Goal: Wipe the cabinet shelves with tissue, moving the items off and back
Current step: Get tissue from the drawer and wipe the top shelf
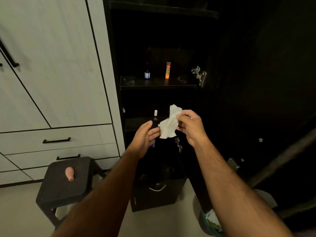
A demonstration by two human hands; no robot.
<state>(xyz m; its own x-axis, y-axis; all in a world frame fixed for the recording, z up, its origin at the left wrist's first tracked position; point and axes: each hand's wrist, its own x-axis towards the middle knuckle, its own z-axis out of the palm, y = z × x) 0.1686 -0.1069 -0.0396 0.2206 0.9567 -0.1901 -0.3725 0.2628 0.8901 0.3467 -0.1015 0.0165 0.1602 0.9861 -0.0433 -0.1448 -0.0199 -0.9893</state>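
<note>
Nearest to me on the left stands a black woven-top stool [68,182] with a small pink rubbery bulb-shaped object [69,174] lying on it; at the right, low down, I see the rim of a bin [203,219] with crumpled white paper in it.

Above that, both hands are up in front of the open dark cabinet. My right hand [189,127] pinches the crumpled white tissue [168,124] between thumb and curled fingers near its upper right edge. My left hand [145,139] is spread, fingers straight, its tips just touching the tissue's lower left edge; something blue shows behind that palm, but I cannot tell what it is.

I judge the tissue as almost weightless, soft and limp, easy to tear if dragged hard over a rough edge or when damp. Bunching it into a thick pad and holding it by the middle should wipe better than gripping a corner.

Behind the hands, on the lower dark shelf [136,123], stands a small white-capped bottle [155,115]. Farther, on the upper black shelf [157,82], which looks smeared or dusty, stand a small dark bottle with a blue-and-white label [147,72] and, to its right, a slim orange tube [168,70], well apart. Both look light and easy to tip, so I would take each round its body.
</note>
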